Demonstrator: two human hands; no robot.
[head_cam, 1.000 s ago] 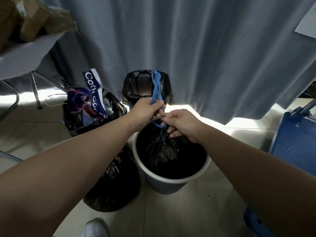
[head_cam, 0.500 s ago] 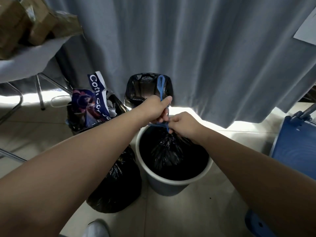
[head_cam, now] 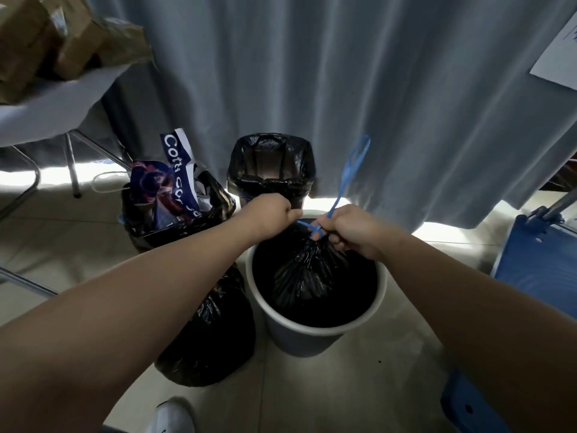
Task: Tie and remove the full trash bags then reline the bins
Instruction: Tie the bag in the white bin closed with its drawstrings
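Hands apart, drawstring pulled taut, bag cinched

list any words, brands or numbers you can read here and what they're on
"Cotti Co": white letters on the blue and white paper bag sticking out of the open black trash bag at left; the following letters are cut off behind the bag's edge.
Dark marks on the white sheet hanging at top right: too small and cropped to read.
Cardboard boxes at top left: no legible text.

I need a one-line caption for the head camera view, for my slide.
Both hands, left and right, pull the blue drawstring tight on a black trash bag inside a white bin.
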